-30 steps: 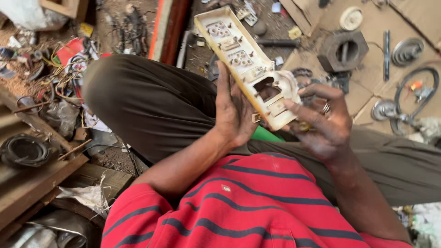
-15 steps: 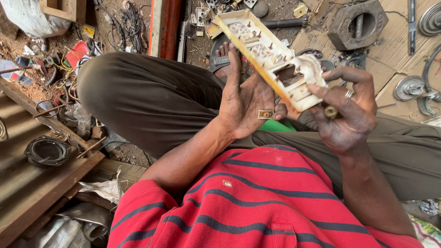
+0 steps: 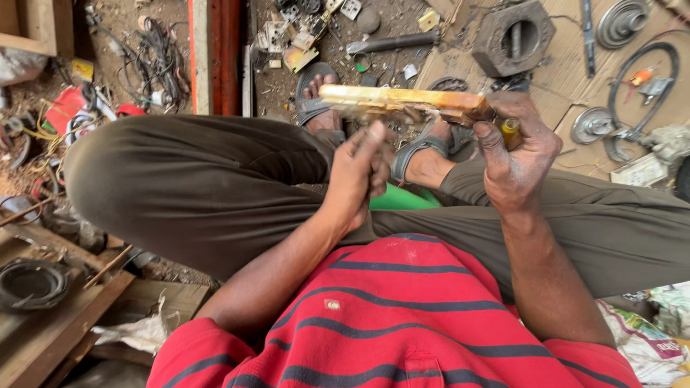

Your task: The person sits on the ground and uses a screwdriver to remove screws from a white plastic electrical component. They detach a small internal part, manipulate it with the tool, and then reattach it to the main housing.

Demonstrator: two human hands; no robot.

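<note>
At nine o'clock, on the dirt floor, a tangle of red and yellow wires (image 3: 54,118) lies half out of frame, and a dark round metal ring (image 3: 30,284) sits on brown wooden planks (image 3: 43,345) toward seven o'clock, partly cut by the left edge. At the centre, the left hand (image 3: 359,172) is curled nearly closed, fingertips pressed up against the underside of a long, yellowed, dirty plastic switch panel (image 3: 402,100); whether it pinches something small there is hard to make out, since the fingers hide the contact point. That panel is seen edge-on, lying level at twelve o'clock above the crossed legs in olive-brown trousers (image 3: 201,187), so its face and fittings cannot be read. Behind it a sandalled foot (image 3: 320,97) shows only in part. At one o'clock the right hand (image 3: 514,162) is wrapped round the panel's right end, fingers closed, and a small yellow-handled tool (image 3: 510,133) pokes out of the fist, its tip hidden. Beyond, at one o'clock, a grey hexagonal metal block (image 3: 514,36) rests on tan cardboard (image 3: 568,93). At three o'clock a black rubber loop (image 3: 643,93) lies with small metal parts inside it, blurred.
</note>
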